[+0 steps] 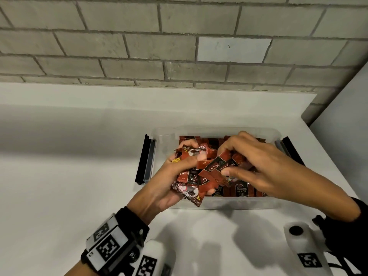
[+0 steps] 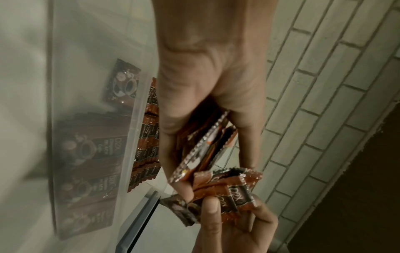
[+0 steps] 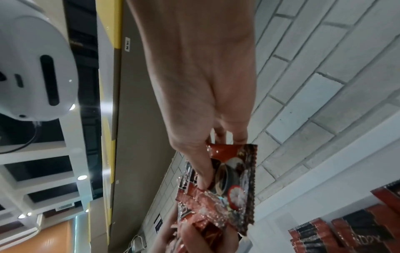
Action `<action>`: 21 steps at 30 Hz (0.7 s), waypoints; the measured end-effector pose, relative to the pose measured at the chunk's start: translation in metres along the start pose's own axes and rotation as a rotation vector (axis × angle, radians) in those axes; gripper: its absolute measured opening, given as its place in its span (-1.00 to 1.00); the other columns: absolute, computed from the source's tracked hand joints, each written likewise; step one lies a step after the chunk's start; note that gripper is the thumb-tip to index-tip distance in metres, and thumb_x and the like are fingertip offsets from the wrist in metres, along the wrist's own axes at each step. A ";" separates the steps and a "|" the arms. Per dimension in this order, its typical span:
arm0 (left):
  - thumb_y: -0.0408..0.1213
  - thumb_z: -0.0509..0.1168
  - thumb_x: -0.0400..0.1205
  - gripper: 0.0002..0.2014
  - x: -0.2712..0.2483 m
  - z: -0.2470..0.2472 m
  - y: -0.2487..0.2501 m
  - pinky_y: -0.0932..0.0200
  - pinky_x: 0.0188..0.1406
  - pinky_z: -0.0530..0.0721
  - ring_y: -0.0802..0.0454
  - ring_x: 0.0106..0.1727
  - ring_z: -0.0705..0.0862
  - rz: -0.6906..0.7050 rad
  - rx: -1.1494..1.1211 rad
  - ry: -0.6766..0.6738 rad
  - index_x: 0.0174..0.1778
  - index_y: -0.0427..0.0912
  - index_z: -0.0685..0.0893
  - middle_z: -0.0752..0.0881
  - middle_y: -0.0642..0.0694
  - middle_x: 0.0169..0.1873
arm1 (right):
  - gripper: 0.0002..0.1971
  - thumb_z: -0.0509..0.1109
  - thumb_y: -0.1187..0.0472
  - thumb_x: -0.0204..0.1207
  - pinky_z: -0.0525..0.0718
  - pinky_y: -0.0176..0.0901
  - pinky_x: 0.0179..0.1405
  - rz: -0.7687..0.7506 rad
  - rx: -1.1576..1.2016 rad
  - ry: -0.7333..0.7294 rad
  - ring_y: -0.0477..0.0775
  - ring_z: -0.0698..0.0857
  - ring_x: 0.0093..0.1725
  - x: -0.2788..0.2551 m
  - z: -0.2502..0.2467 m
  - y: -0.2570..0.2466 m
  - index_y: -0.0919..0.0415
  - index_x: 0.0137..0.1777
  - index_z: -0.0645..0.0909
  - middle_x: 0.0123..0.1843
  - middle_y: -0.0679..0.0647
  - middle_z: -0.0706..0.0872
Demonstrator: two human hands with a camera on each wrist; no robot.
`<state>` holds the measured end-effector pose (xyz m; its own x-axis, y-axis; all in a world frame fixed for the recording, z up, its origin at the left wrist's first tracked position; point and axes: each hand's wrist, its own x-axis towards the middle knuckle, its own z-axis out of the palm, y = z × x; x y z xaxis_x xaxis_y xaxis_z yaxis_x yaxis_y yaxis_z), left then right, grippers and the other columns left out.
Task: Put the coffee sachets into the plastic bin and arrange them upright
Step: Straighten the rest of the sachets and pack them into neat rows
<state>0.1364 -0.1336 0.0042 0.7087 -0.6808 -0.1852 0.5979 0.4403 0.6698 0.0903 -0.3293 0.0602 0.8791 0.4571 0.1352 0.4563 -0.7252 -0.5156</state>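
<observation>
A loose bundle of coffee sachets (image 1: 189,174) hangs over the plastic bin (image 1: 217,202), near the surface's (image 1: 69,176) far right corner. The left hand (image 1: 169,188) clutches it as stock; the right hand (image 1: 258,166) pinches sachets off it, probably to stand them beside the upright rows (image 1: 241,190).

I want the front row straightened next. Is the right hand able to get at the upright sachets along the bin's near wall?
Probably not yet: the right hand pinches loose sachets, though it hovers over the open plastic bin above that upright row.
</observation>
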 end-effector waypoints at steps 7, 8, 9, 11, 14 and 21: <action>-0.63 0.34 0.39 -0.66 0.002 0.006 0.003 -0.18 -0.46 0.76 -0.41 -0.07 0.74 0.066 0.066 0.071 -0.09 -0.08 0.63 0.74 -0.28 0.01 | -0.52 0.31 0.08 0.59 0.45 -0.55 0.10 -0.140 -0.069 -0.009 -0.27 0.44 0.12 -0.009 0.001 0.002 -0.24 0.46 0.28 0.07 -0.40 0.38; -0.64 0.36 0.37 -0.64 0.002 0.006 0.003 -0.18 -0.45 0.76 -0.40 -0.06 0.75 0.097 0.039 0.100 -0.09 -0.08 0.62 0.73 -0.29 0.05 | -0.57 0.32 0.05 0.58 0.46 -0.54 0.04 -0.112 -0.070 0.015 -0.25 0.48 0.08 -0.012 0.003 0.004 -0.24 0.41 0.34 0.06 -0.34 0.38; -0.65 0.38 0.36 -0.62 0.002 0.006 0.004 -0.17 -0.44 0.77 -0.39 -0.07 0.76 0.135 0.008 0.134 -0.10 -0.08 0.62 0.72 -0.30 0.09 | -0.66 0.32 0.01 0.58 0.51 -0.47 -0.02 -0.067 -0.037 0.043 -0.21 0.54 0.03 -0.016 0.005 0.006 -0.23 0.33 0.41 0.05 -0.32 0.40; -0.64 0.36 0.35 -0.63 0.002 0.006 0.004 -0.14 -0.44 0.77 -0.36 -0.08 0.78 0.215 -0.039 0.191 -0.12 -0.06 0.63 0.71 -0.30 0.11 | -0.77 0.29 -0.09 0.59 0.62 -0.25 -0.05 0.074 0.154 0.074 -0.11 0.64 0.03 -0.023 0.010 0.011 -0.15 0.21 0.50 0.07 -0.25 0.52; -0.64 0.37 0.36 -0.61 0.002 0.006 0.004 -0.11 -0.43 0.76 -0.33 -0.10 0.78 0.260 -0.043 0.201 -0.09 -0.05 0.63 0.69 -0.31 0.11 | -0.69 0.35 0.09 0.54 0.70 -0.23 0.09 0.272 0.617 0.092 -0.07 0.72 0.17 -0.031 0.018 0.014 0.03 0.28 0.53 0.14 -0.08 0.73; -0.63 0.36 0.34 -0.61 0.003 0.006 0.012 -0.18 -0.43 0.76 -0.34 -0.08 0.77 0.070 0.154 0.054 -0.07 -0.06 0.64 0.71 -0.27 0.06 | -0.49 0.36 0.17 0.48 0.69 -0.17 0.19 0.285 0.677 -0.017 -0.06 0.69 0.26 -0.024 -0.014 0.023 -0.02 0.44 0.42 0.24 -0.09 0.71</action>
<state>0.1434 -0.1338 0.0158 0.7681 -0.6173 -0.1699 0.4848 0.3874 0.7841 0.0817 -0.3643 0.0569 0.9460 0.3105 -0.0928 0.0203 -0.3425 -0.9393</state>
